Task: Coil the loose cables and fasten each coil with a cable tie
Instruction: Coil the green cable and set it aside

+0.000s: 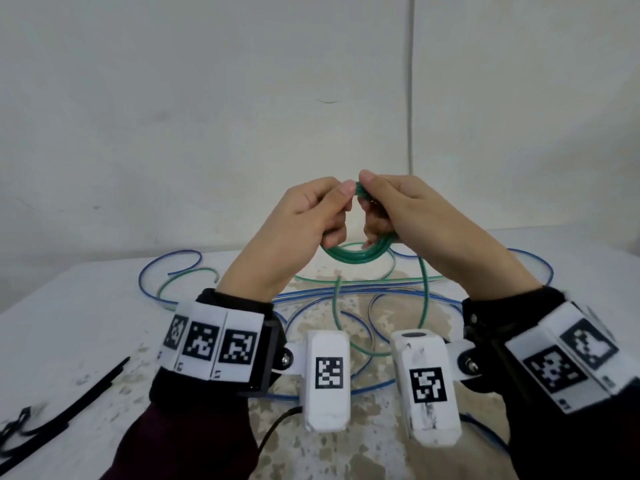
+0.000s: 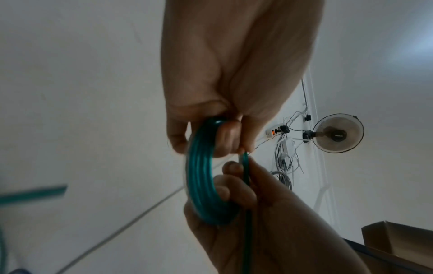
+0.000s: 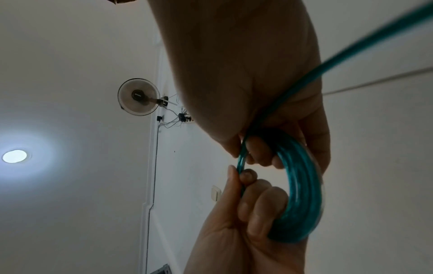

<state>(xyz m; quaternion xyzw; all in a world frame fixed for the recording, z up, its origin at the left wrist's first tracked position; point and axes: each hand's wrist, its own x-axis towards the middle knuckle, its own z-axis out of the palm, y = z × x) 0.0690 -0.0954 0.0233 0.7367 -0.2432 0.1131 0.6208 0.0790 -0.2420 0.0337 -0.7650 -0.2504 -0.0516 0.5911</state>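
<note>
While held above the table point(image 1: 86, 306), green cable coil point(image 1: 356, 256): several turns, gripped by left hand point(image 1: 304, 220) and right hand point(image 1: 405, 209), fingers curled through the loop, thumbs pinching its top. Loose blue cables point(image 1: 166, 261) below; black cable ties point(image 1: 90, 386) at left.

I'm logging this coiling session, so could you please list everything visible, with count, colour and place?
green coil: one, green, held up between both hands above the table
loose green cable: one, green, trailing from the coil onto the table
blue cables: several strands, blue, count unclear, spread across the table
cable ties: a few, black, near-left table corner
table: one, white, worn patches
wall fan: one, dark, on the wall
left hand: grips the coil
right hand: pinches the coil
</note>
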